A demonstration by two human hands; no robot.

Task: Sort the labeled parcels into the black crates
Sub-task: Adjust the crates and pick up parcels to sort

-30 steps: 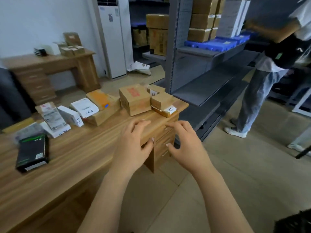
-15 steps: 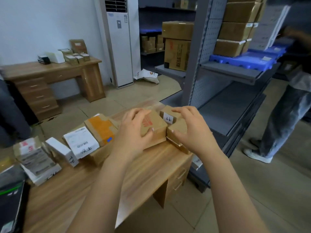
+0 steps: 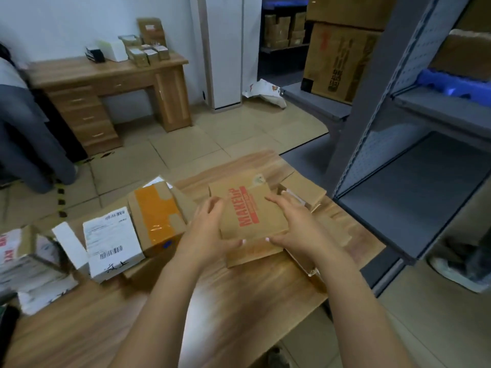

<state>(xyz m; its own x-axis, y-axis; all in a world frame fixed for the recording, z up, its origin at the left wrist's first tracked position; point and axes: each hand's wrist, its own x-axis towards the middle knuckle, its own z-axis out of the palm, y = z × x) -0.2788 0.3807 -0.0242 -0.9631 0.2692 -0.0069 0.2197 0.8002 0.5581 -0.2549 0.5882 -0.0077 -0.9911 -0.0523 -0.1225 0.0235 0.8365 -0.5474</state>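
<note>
A brown cardboard parcel (image 3: pixel 249 211) with red "MAKEUP" print sits near the right end of the wooden table (image 3: pixel 164 322). My left hand (image 3: pixel 207 232) grips its left side, thumb at the near edge. My right hand (image 3: pixel 295 229) holds its right side, fingers over the top. Left of it lie a parcel with orange tape (image 3: pixel 156 213) and a white labeled parcel (image 3: pixel 111 240). A small brown box (image 3: pixel 305 189) lies behind my right hand. No black crate is in view.
More white parcels (image 3: pixel 29 261) crowd the table's left end. A grey metal shelf rack (image 3: pixel 414 144) stands close on the right. A second desk (image 3: pixel 106 96) with small boxes is by the far wall. A person's legs (image 3: pixel 24 134) stand at far left.
I stepped closer to the table end. Both hands went from hovering over the table edge to closing around the MAKEUP parcel's sides.
</note>
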